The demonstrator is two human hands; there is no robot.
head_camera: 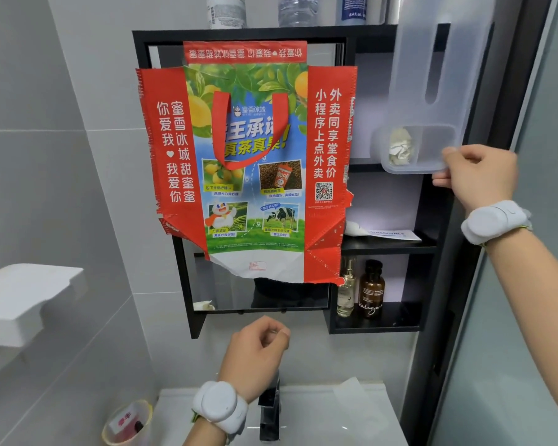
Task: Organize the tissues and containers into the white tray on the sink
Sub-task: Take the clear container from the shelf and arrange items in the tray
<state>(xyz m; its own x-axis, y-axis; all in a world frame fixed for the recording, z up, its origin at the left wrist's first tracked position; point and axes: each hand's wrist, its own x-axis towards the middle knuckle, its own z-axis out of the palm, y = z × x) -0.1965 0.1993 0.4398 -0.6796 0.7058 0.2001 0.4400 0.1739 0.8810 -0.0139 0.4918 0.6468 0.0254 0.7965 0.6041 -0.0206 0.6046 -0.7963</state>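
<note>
Soft, even light fills the scene, with faint shadows. A white glare patch sits on the black metal shelf (387,248) below the right hand (479,175), and the frosted translucent plastic container (432,91) above it looks blurred. Vertical lines right of that hand lean.

Our right hand (477,175) grips the lower rim of a frosted plastic container (432,75) with a crumpled tissue (400,146) inside, before the black shelf (387,246). Our left hand (255,352) curls above the tap (269,410).
</note>
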